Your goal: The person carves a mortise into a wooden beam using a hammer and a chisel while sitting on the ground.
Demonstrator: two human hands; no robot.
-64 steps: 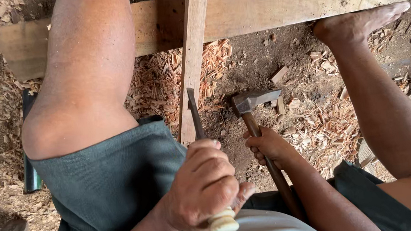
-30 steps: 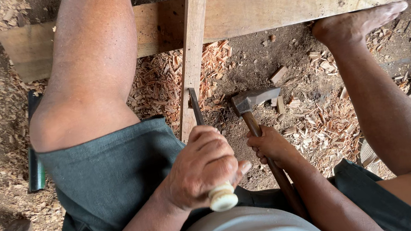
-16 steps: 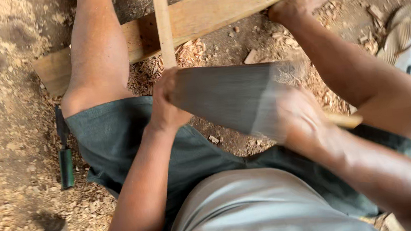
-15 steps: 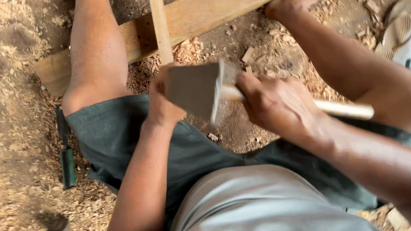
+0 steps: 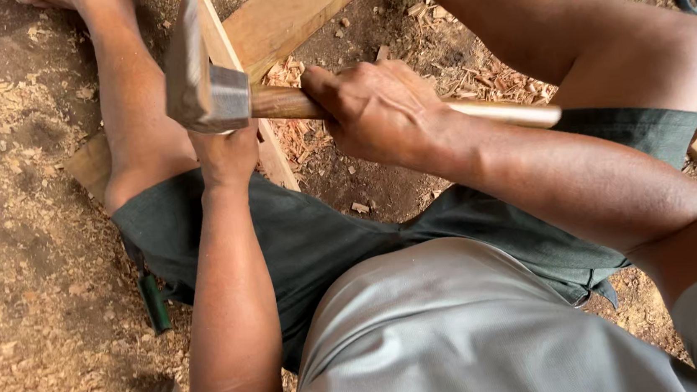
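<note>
Above the sawdust-strewn ground (image 5: 25,249), the right hand (image 5: 375,110) is gripping a hammer (image 5: 213,90) by its wooden handle, fingers wrapped tight around it, the metal head hanging just over the left hand (image 5: 227,156). That left hand is sitting closed beneath the head, beside a narrow wooden strip (image 5: 248,104); what its fingers are clamping is hidden. A wide plank (image 5: 290,8) is lying crosswise behind.
</note>
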